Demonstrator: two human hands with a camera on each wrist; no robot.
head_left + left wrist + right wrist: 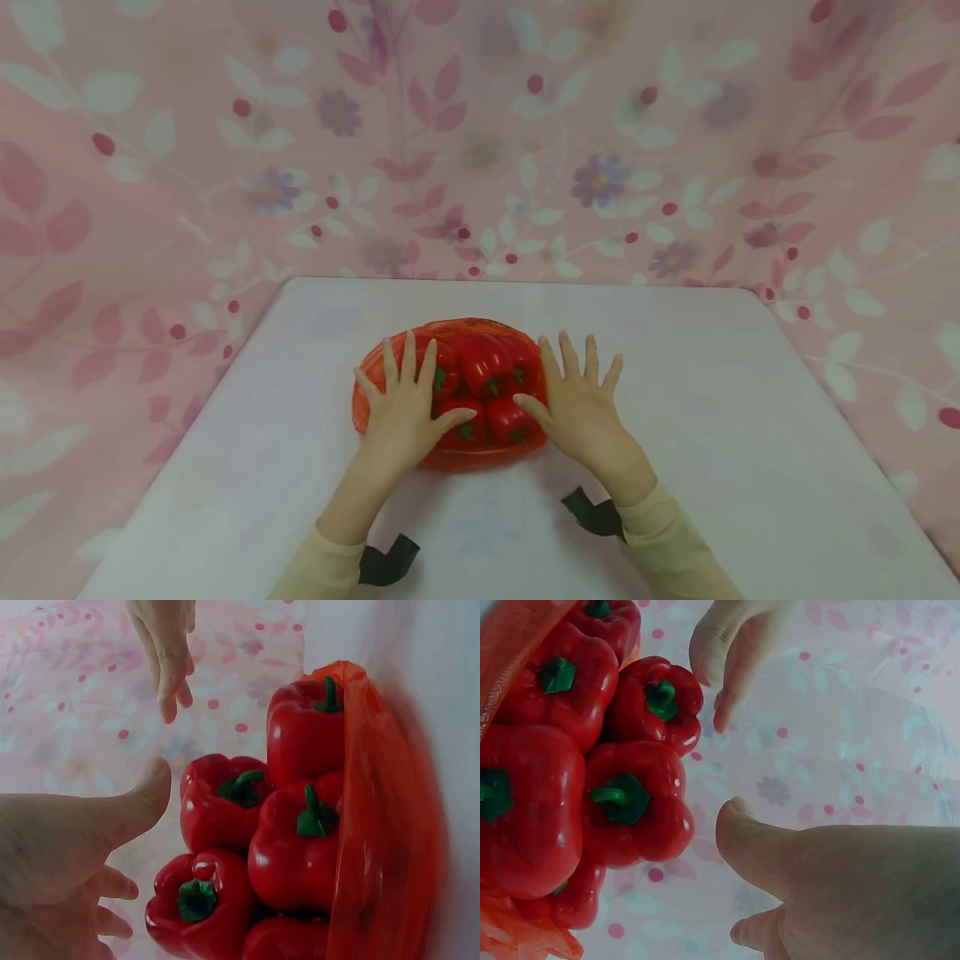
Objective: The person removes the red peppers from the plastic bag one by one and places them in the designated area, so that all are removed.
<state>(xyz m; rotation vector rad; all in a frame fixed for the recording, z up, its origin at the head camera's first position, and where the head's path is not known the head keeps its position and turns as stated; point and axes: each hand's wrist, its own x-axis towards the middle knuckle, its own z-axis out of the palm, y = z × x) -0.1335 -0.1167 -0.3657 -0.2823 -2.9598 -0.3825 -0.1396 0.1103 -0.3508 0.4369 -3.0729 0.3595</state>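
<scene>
Several red bell peppers (486, 363) with green stems lie piled in an orange-red plastic bag (465, 460), its mouth spread wide around them. Over the left side of the pile is my left hand (405, 408), fingers spread and straight. My right hand (581, 400) is at the bag's right edge, fingers likewise spread, its thumb overlapping a pepper in the head view. In the left wrist view, bell peppers (296, 851) show beside the bag's wall (386, 840). Bell peppers (634, 802) fill the left of the right wrist view, apart from the thumb (754, 844). Neither hand holds anything.
The bag sits on a white table (712, 417) whose far edge meets a pink floral curtain (480, 167). A black strap piece (388, 562) sticks out at the left wrist, and another black strap piece (592, 510) at the right wrist.
</scene>
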